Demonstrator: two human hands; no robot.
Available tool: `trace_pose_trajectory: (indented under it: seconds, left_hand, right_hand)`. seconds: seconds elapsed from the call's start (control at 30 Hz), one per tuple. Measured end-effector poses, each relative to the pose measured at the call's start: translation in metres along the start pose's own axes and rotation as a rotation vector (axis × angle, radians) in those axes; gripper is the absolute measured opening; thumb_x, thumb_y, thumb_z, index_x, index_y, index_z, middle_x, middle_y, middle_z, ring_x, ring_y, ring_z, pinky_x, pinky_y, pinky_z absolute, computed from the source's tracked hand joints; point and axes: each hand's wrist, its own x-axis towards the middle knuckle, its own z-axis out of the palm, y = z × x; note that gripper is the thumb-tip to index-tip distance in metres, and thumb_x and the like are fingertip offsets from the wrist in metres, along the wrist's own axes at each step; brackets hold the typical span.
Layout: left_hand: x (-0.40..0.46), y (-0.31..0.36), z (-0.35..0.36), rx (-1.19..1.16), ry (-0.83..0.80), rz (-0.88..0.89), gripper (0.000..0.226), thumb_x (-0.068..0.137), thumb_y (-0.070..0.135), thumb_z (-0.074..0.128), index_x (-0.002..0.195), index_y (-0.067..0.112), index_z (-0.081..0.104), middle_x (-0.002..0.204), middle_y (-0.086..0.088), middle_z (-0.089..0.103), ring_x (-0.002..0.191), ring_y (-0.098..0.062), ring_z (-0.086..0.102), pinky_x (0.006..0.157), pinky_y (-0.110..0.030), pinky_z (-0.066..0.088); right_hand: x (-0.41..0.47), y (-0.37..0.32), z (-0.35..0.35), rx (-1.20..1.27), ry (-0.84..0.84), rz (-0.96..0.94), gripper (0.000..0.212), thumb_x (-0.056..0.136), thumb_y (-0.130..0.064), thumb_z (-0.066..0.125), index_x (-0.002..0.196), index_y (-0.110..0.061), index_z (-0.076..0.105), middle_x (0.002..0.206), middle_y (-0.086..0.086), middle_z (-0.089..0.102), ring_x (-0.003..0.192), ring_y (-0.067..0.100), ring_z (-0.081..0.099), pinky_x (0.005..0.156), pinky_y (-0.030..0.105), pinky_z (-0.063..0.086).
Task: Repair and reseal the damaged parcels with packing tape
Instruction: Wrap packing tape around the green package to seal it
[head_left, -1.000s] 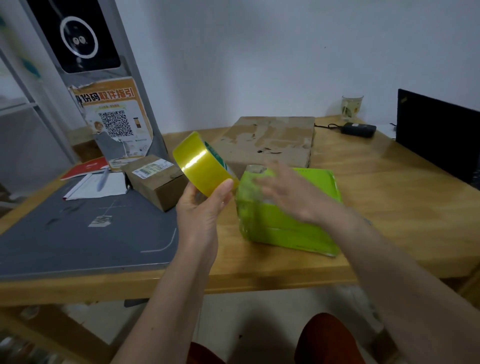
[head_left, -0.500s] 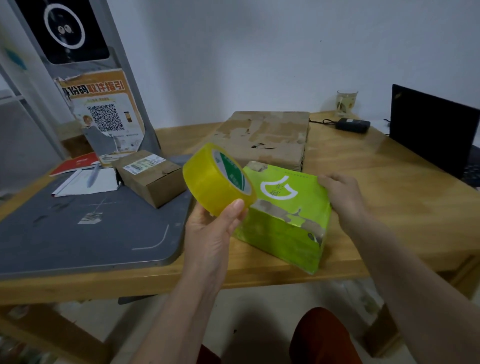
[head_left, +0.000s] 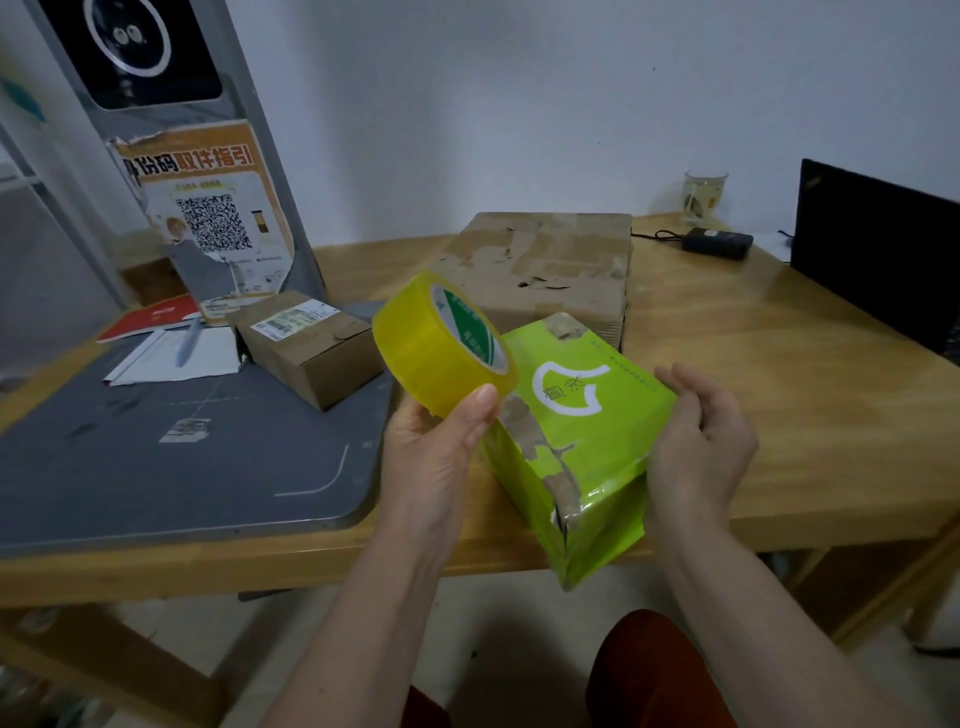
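My left hand (head_left: 434, 457) grips a yellow roll of packing tape (head_left: 441, 345) and holds it up above the table's front. Just right of it lies a lime-green parcel (head_left: 582, 441) with torn patches of brown tape along its left edge; its near end sticks out over the table edge. My right hand (head_left: 698, 441) holds the parcel's right side with curled fingers. Behind it sits a large worn cardboard box (head_left: 545, 265) with scuffed, torn tape. A small brown box (head_left: 311, 345) with a white label stands to the left.
A grey mat (head_left: 156, 467) covers the wooden table's (head_left: 779, 389) left part, with papers, a pen and a red booklet (head_left: 150, 319) behind. A grey kiosk post (head_left: 171, 130) with a QR poster rises at the back left. A glass (head_left: 704, 195), a black adapter (head_left: 719, 243) and a black laptop screen (head_left: 883, 249) stand at right.
My right hand went from the green parcel's top to its right side and turned the parcel, pulling its near end over the table edge. The tape roll stayed up in my left hand.
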Motion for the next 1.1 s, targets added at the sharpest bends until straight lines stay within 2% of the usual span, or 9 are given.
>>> trace_pose_trajectory:
  seconds: [0.27, 0.5, 0.6, 0.7, 0.8, 0.87, 0.93, 1.0, 1.1]
  left_hand:
    - [0.034, -0.004, 0.005, -0.009, -0.041, -0.064, 0.025, 0.073, 0.008, 0.076, 0.096, 0.012, 0.067, 0.091, 0.001, 0.076, 0.091, -0.015, 0.071, 0.093, -0.038, 0.054]
    - [0.06, 0.007, 0.004, 0.088, -0.027, -0.115, 0.019, 0.082, 0.007, 0.067, 0.1, 0.011, 0.066, 0.095, -0.001, 0.074, 0.095, -0.018, 0.069, 0.1, -0.044, 0.05]
    - [0.05, 0.017, 0.001, 0.033, -0.087, -0.114, 0.023, 0.075, 0.014, 0.069, 0.098, 0.014, 0.068, 0.1, -0.002, 0.073, 0.099, -0.02, 0.068, 0.093, -0.041, 0.054]
    - [0.038, 0.031, -0.005, 0.049, -0.207, -0.144, 0.027, 0.075, 0.014, 0.074, 0.101, 0.015, 0.068, 0.106, -0.003, 0.073, 0.101, -0.021, 0.068, 0.084, -0.037, 0.056]
    - [0.031, 0.045, -0.007, 0.107, -0.383, -0.171, 0.043, 0.062, 0.021, 0.085, 0.103, 0.015, 0.072, 0.111, -0.006, 0.072, 0.1, -0.024, 0.069, 0.082, -0.037, 0.057]
    - [0.025, 0.053, -0.005, 0.158, -0.459, -0.172, 0.045, 0.058, 0.017, 0.083, 0.102, 0.015, 0.074, 0.108, -0.007, 0.073, 0.094, -0.022, 0.07, 0.077, -0.034, 0.057]
    - [0.023, 0.055, -0.004, 0.184, -0.457, -0.186, 0.058, 0.059, 0.0, 0.082, 0.114, 0.011, 0.068, 0.115, -0.014, 0.068, 0.097, -0.023, 0.068, 0.082, -0.037, 0.058]
    - [0.024, 0.053, -0.006, 0.129, -0.396, -0.217, 0.071, 0.065, -0.013, 0.078, 0.13, 0.006, 0.055, 0.131, -0.02, 0.058, 0.105, -0.029, 0.063, 0.094, -0.043, 0.054]
    - [0.025, 0.049, -0.007, -0.037, -0.266, -0.293, 0.052, 0.068, -0.017, 0.067, 0.116, 0.002, 0.061, 0.11, -0.018, 0.066, 0.096, -0.024, 0.067, 0.089, -0.033, 0.057]
  right_hand:
    - [0.003, -0.003, 0.025, -0.018, 0.14, -0.044, 0.033, 0.092, 0.005, 0.035, 0.099, -0.012, 0.062, 0.099, 0.001, 0.065, 0.095, 0.011, 0.058, 0.085, 0.012, 0.041]
    - [0.012, -0.007, 0.05, -0.175, 0.11, 0.029, 0.028, 0.094, 0.001, 0.036, 0.108, -0.005, 0.06, 0.103, 0.001, 0.06, 0.103, 0.023, 0.055, 0.1, 0.036, 0.038]
    - [0.011, -0.014, 0.038, -0.417, -0.038, -0.267, 0.027, 0.091, -0.004, 0.048, 0.116, -0.009, 0.057, 0.128, 0.011, 0.053, 0.123, 0.028, 0.046, 0.107, 0.033, 0.03]
    - [0.002, -0.048, 0.033, -0.397, -0.25, -0.576, 0.035, 0.091, -0.015, 0.057, 0.125, -0.012, 0.05, 0.144, 0.006, 0.037, 0.134, 0.017, 0.031, 0.108, 0.014, 0.019]
    - [0.001, -0.083, 0.049, -0.19, -0.677, -0.099, 0.054, 0.088, -0.031, 0.066, 0.134, -0.016, 0.043, 0.13, 0.002, 0.054, 0.119, 0.014, 0.052, 0.099, 0.032, 0.043]
    - [0.004, -0.09, 0.059, -0.054, -0.845, 0.123, 0.033, 0.084, -0.02, 0.07, 0.114, -0.012, 0.06, 0.105, 0.008, 0.07, 0.099, 0.024, 0.066, 0.092, 0.047, 0.052]
    - [0.003, -0.092, 0.065, 0.095, -0.821, 0.195, 0.012, 0.081, -0.004, 0.068, 0.092, -0.01, 0.066, 0.085, 0.005, 0.073, 0.087, 0.027, 0.068, 0.092, 0.052, 0.051]
    - [0.002, -0.094, 0.072, 0.193, -0.767, 0.2, 0.014, 0.082, 0.003, 0.065, 0.082, -0.011, 0.066, 0.072, 0.0, 0.072, 0.075, 0.02, 0.069, 0.084, 0.046, 0.055]
    - [0.0, -0.101, 0.08, 0.3, -0.751, 0.227, 0.015, 0.083, 0.005, 0.064, 0.078, -0.009, 0.065, 0.063, 0.001, 0.07, 0.063, 0.017, 0.068, 0.07, 0.037, 0.057]
